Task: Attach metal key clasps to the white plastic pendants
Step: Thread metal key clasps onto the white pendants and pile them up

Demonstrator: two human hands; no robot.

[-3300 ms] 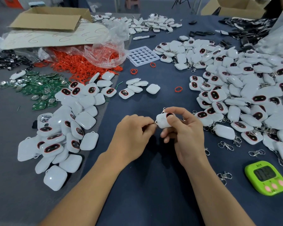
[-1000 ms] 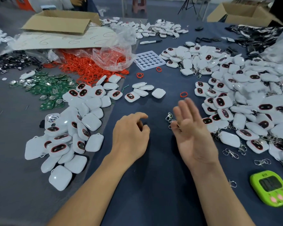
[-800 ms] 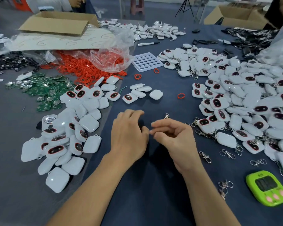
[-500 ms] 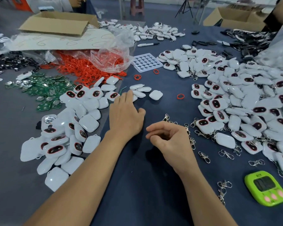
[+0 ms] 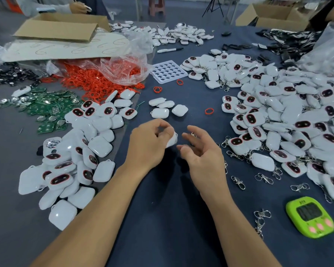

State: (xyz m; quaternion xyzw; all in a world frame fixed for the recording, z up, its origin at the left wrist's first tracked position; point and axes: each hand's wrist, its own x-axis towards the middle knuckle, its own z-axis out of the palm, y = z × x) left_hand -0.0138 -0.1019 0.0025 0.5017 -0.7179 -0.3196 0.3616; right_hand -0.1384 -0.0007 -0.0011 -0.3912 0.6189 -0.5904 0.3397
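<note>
Head view, looking down on a dark blue bench (image 5: 162,218) crowded with parts. At centre, both hands raised just over the cloth, close together but not touching. In the left hand (image 5: 148,145), one white pendant (image 5: 172,140), pinched at the fingertips and blurred by motion. Beside it the right hand (image 5: 202,153), fingers half curled, thumb held apart from them. A small glint of metal by the right index finger, possibly a clasp (image 5: 193,134); too blurred to tell whether gripped or merely lying behind on the bench.

To the left, a heap of bare pendants (image 5: 81,151) with no metal on them. To the right, a far larger heap of done pendants (image 5: 278,122), many with clasps attached. Between that heap and the right hand, loose clasps (image 5: 238,182) scattered on the cloth. Near the right forearm, a green timer (image 5: 310,216). Farther back, red rings (image 5: 96,83), green boards (image 5: 46,108) and a white tray (image 5: 168,71).

Step in hand, by judgement: start of a fresh piece, pendant picked up, clasp not yet joined. Next, most likely: turn the pendant so its small corner loop faces the right hand, secure a clasp between right thumb and finger, then work its ring through the loop. Fine two-handed work, needing a steady pinch on the smooth, slippery-looking shell.
</note>
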